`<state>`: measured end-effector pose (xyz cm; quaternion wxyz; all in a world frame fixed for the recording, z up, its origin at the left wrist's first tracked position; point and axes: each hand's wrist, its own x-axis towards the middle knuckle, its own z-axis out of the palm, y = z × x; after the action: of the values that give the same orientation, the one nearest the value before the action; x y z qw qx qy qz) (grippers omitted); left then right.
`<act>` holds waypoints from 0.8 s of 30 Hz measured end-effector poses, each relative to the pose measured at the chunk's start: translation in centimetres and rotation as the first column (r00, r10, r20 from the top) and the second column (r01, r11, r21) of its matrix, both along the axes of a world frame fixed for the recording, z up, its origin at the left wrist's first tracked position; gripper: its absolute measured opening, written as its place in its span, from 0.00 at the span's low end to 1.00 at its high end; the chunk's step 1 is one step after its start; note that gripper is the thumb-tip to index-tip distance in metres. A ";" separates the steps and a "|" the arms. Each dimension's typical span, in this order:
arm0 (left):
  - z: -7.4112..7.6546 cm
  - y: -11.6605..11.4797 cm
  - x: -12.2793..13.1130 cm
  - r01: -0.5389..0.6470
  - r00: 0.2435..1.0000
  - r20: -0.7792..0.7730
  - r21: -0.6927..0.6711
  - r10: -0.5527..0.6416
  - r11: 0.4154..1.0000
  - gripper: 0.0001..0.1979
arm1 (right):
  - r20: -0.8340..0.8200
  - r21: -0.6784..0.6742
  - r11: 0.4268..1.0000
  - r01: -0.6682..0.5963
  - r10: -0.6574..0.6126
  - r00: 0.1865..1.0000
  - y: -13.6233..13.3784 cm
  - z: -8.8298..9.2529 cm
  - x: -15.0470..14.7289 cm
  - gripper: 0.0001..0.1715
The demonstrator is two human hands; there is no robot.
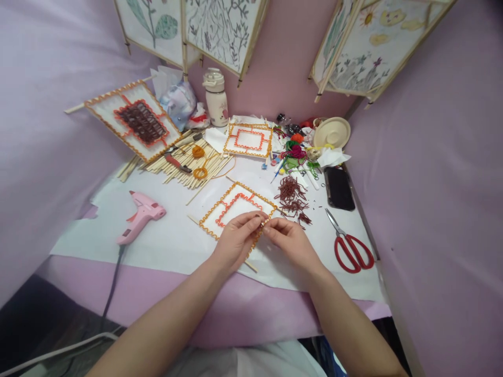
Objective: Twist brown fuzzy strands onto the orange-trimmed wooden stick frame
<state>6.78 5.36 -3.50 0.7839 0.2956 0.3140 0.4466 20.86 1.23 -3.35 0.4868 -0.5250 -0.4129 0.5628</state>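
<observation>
White paper-covered table (pixel 165 246) | left hand (pixel 236 238), right hand (pixel 288 241) pinching small piece over yarn-edged square panel (pixel 236 207)

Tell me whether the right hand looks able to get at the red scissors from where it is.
Probably yes. The right hand is at the yarn-edged panel, and the red scissors lie flat on the white paper just to its right, with nothing between them. Its fingertips pinch something small, though.
</observation>
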 end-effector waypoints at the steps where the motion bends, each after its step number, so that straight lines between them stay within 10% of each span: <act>1: 0.1 0.1 -0.1 -0.009 1.000 -0.002 -0.010 0.009 1.000 0.09 | 0.053 0.008 1.000 -0.011 0.011 0.999 0.0 0.2 0.7 0.16; 5: 0.4 0.4 -0.3 -0.050 0.998 -0.049 -0.022 0.049 0.998 0.11 | 0.374 0.149 0.986 0.072 -0.123 0.919 0.6 0.8 5.0 0.12; 9: 0.7 0.3 -0.2 -0.049 0.994 -0.096 -0.031 0.046 0.998 0.13 | 0.783 0.333 0.943 0.000 -0.276 0.558 1.3 0.7 8.6 0.06; 16: 0.4 0.4 -0.2 -0.077 0.982 -0.170 0.009 0.077 0.997 0.13 | 0.976 0.192 0.965 -0.180 -0.169 0.135 1.8 -0.1 6.7 0.06; 24: -1.1 0.7 -0.6 -0.065 0.958 -0.272 0.124 0.096 0.990 0.10 | 0.980 0.196 0.967 -0.162 -0.195 0.021 2.2 -1.6 4.9 0.08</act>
<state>6.20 6.05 -4.59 0.6953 0.3862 0.4066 0.4495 25.71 3.40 -4.97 0.1273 -0.7056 -0.6964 -0.0300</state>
